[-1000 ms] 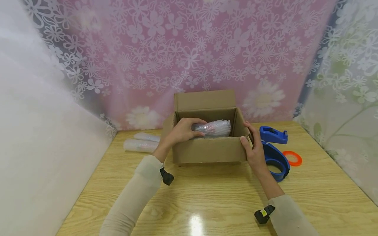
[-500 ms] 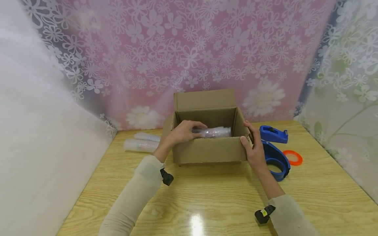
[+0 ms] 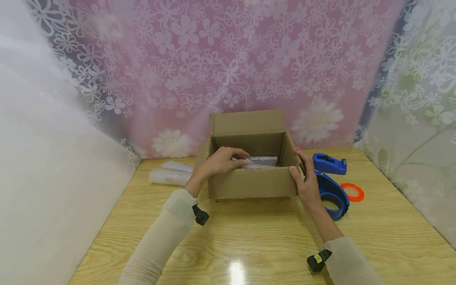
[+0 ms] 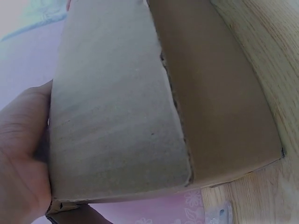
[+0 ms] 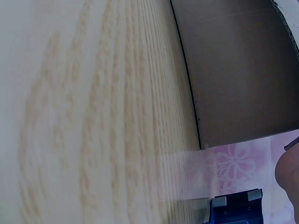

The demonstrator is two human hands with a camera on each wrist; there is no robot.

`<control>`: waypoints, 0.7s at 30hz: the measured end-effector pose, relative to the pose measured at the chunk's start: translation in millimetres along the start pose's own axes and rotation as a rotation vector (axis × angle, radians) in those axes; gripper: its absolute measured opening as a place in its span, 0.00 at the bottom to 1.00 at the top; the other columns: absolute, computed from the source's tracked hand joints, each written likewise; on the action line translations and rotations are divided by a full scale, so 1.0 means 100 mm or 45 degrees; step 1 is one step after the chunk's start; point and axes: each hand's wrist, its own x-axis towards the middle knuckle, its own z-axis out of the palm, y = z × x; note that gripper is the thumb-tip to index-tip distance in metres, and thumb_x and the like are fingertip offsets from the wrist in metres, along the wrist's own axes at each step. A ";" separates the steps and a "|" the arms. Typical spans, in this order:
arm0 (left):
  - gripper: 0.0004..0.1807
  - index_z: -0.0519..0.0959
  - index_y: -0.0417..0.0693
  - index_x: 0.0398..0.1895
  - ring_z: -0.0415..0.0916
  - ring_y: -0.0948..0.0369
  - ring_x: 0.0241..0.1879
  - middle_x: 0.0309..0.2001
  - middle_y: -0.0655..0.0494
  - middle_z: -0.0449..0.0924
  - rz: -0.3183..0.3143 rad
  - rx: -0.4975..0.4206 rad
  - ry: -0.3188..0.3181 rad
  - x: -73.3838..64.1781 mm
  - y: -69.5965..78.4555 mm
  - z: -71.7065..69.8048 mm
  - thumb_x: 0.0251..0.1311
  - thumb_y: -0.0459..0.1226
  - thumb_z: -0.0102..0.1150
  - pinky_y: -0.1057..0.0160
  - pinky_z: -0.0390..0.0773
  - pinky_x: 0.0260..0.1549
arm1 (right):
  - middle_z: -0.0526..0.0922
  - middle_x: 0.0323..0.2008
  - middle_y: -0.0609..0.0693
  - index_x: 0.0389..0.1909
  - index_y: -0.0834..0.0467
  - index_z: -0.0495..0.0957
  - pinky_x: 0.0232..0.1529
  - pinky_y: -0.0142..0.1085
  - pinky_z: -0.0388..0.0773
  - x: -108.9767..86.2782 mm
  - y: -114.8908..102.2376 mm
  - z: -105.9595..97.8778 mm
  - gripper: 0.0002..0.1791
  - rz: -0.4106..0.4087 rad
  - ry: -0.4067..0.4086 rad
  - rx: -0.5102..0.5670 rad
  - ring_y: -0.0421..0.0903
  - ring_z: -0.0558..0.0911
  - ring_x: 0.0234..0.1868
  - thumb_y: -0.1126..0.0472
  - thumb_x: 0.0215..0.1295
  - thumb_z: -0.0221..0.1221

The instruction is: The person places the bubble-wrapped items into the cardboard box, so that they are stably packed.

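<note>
An open cardboard box stands on the table, its back flap raised. Inside lies a clear bubble-wrapped package, partly hidden by the front wall. My left hand reaches over the box's left side and grips the package's left end between thumb and fingers. At the front right corner my right hand holds the box, thumb on the front and fingers along the right wall. The left wrist view shows the box's flap beside my palm; the package is out of sight there. In the right wrist view, the front wall fills the upper right.
Two bubble-wrapped rolls, one nearer and one behind, lie left of the box. To the right are a blue desktop tape dispenser, a blue hand-held tape dispenser and an orange tape ring. A patterned curtain hangs behind.
The bubble-wrapped package has gone lower into the box, and my left hand has sunk slightly with it. My right hand keeps its hold on the corner.
</note>
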 end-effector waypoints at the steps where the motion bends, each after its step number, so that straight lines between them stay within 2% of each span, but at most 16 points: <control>1: 0.22 0.81 0.48 0.66 0.81 0.57 0.59 0.58 0.54 0.86 -0.002 -0.012 0.016 -0.01 0.00 -0.01 0.77 0.48 0.57 0.55 0.78 0.62 | 0.60 0.77 0.64 0.75 0.67 0.63 0.78 0.37 0.54 0.00 0.01 0.00 0.28 0.000 0.000 0.001 0.45 0.59 0.79 0.72 0.76 0.52; 4: 0.21 0.82 0.53 0.65 0.81 0.60 0.58 0.57 0.59 0.86 -0.012 -0.045 0.078 -0.04 -0.01 -0.06 0.77 0.50 0.57 0.56 0.78 0.61 | 0.59 0.78 0.65 0.76 0.67 0.63 0.78 0.37 0.53 0.00 0.04 -0.01 0.29 0.001 -0.002 0.002 0.47 0.58 0.80 0.72 0.76 0.52; 8: 0.20 0.82 0.58 0.64 0.82 0.61 0.57 0.58 0.60 0.85 -0.029 -0.090 0.140 -0.12 -0.04 -0.20 0.76 0.52 0.56 0.55 0.80 0.58 | 0.60 0.78 0.60 0.77 0.63 0.63 0.78 0.38 0.53 0.01 0.20 -0.03 0.30 0.001 0.006 -0.003 0.47 0.57 0.80 0.72 0.76 0.52; 11: 0.20 0.82 0.57 0.65 0.81 0.59 0.58 0.62 0.57 0.83 -0.038 -0.161 0.177 -0.20 -0.08 -0.34 0.77 0.51 0.56 0.53 0.80 0.59 | 0.61 0.78 0.57 0.78 0.59 0.64 0.79 0.39 0.52 0.03 0.32 -0.06 0.31 -0.005 0.018 -0.004 0.46 0.57 0.81 0.72 0.76 0.53; 14: 0.20 0.81 0.55 0.64 0.79 0.56 0.60 0.64 0.55 0.81 -0.050 -0.184 0.233 -0.30 -0.15 -0.47 0.77 0.51 0.55 0.50 0.77 0.62 | 0.61 0.78 0.57 0.78 0.57 0.64 0.79 0.40 0.52 0.04 0.37 -0.06 0.31 -0.016 0.018 0.009 0.46 0.57 0.81 0.71 0.76 0.53; 21: 0.20 0.82 0.58 0.64 0.80 0.56 0.58 0.61 0.58 0.84 -0.110 -0.143 0.348 -0.53 -0.33 -0.66 0.77 0.52 0.56 0.51 0.78 0.61 | 0.61 0.79 0.55 0.78 0.56 0.64 0.80 0.41 0.51 0.02 0.38 -0.05 0.31 0.006 0.003 0.028 0.44 0.56 0.81 0.70 0.77 0.54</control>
